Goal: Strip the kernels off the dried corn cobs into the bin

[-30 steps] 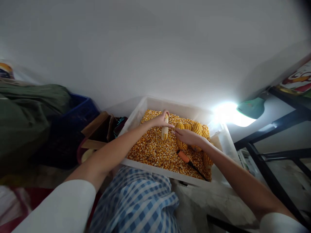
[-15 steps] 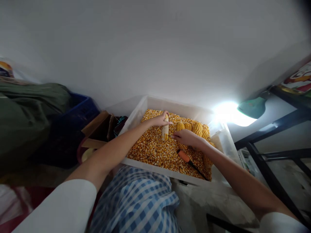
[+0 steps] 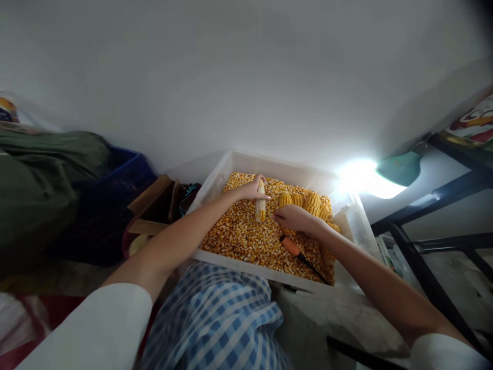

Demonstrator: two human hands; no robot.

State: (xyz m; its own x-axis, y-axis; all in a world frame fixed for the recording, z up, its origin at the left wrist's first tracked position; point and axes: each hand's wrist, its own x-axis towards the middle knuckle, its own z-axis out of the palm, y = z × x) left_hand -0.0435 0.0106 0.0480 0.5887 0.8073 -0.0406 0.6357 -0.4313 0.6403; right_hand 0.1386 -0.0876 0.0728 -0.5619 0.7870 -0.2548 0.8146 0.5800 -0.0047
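Note:
My left hand (image 3: 254, 189) is closed round the upper part of a corn cob (image 3: 260, 205), which stands nearly upright in the picture. Most of the cob is bare and pale, with yellow kernels left at its lower end. Just right of it, apart from the cob, is my right hand (image 3: 295, 218), its fingers curled together; whatever they may hold is hidden. Loose corn kernels (image 3: 239, 236) spread under both hands. Several full ears of corn (image 3: 313, 204) lie behind and beside my right hand. A tool with an orange handle (image 3: 289, 245) and a dark shaft rests on the kernels, nearer to me.
A whitish plastic bin (image 3: 246, 263) holds the corn, against the wall. At its right a lit lamp (image 3: 398, 172) hangs from a black metal frame (image 3: 404, 246). To the left are an open cardboard box (image 3: 150, 200) and a blue crate (image 3: 127, 172) with green cloth.
My right hand has drawn slightly away from the cob, its fingers curling in more. The left hand keeps its grip on the cob, nearly in place.

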